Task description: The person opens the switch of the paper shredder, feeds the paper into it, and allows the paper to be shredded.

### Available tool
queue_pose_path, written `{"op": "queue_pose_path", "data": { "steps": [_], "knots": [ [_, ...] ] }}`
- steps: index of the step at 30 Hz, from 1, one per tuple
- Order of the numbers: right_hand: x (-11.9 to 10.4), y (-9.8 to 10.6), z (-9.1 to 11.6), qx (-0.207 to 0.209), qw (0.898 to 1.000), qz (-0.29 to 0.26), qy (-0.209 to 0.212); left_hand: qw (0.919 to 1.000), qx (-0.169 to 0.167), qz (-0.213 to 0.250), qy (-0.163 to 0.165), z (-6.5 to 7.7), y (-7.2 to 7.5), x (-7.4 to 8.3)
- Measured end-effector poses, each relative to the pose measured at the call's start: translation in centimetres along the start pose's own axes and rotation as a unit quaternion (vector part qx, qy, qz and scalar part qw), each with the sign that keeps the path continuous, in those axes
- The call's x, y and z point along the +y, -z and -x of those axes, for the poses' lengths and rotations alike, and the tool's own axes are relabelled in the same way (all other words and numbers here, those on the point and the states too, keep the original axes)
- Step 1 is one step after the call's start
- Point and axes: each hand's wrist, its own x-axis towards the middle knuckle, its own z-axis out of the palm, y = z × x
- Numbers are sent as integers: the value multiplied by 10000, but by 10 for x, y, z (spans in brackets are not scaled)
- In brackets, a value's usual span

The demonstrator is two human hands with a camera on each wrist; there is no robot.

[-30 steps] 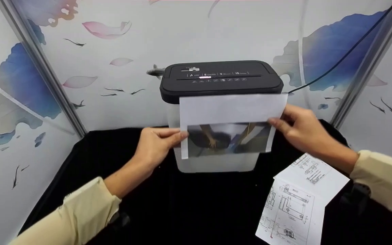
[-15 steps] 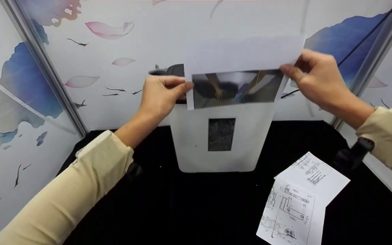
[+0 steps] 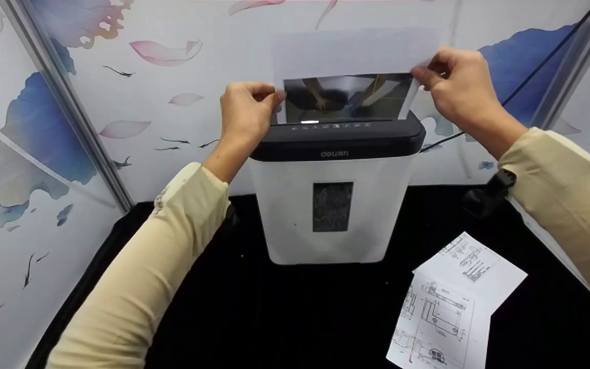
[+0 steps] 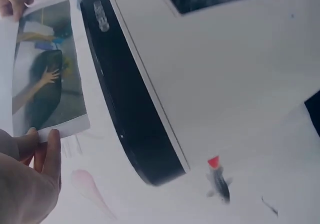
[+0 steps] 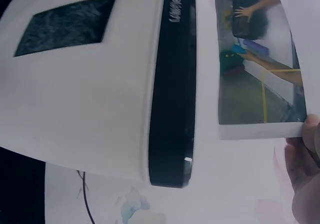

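Over the black lid (image 3: 338, 146) of a white shredder (image 3: 333, 171), a sheet of paper (image 3: 349, 97) with a colour photo across its lower part hangs roughly upright, held taut between two hands. Feeding appears lined up but not begun: both wrist views show the sheet's lower edge whole and apart from the lid. Two printed papers (image 3: 448, 307), or one folded one, lie on the black-covered table (image 3: 300, 312) in front of the shredder and to its right, seemingly yet to be dealt with. Whether shreds fill the bin behind the shredder's dark window (image 3: 333, 206) is impossible to tell. The left hand (image 3: 249, 110), above the shredder's left end, pinches the sheet's left edge between thumb and fingers; the right hand (image 3: 459, 82), beyond the shredder's right end and a little higher, grips the opposite edge likewise. Both forearms, in pale sleeves (image 3: 136, 277), reach forward from either side toward the shredder, framing it.
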Motion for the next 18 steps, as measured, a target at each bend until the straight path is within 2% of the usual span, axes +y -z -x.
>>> {"op": "queue_pose_path", "data": {
  "steps": [4,7,18],
  "knots": [
    [2,-5,-7,-43,9994,-254,-248,9994,74,-287,167,-8,-4,-3],
    [4,-10,-9,-95,9987,-296,-398,9990,146,-393,176,-12,-7,-7],
    [16,-22,-15,-280,9982,-164,-501,9982,49,-578,137,-15,-12,-22]
  ]
}}
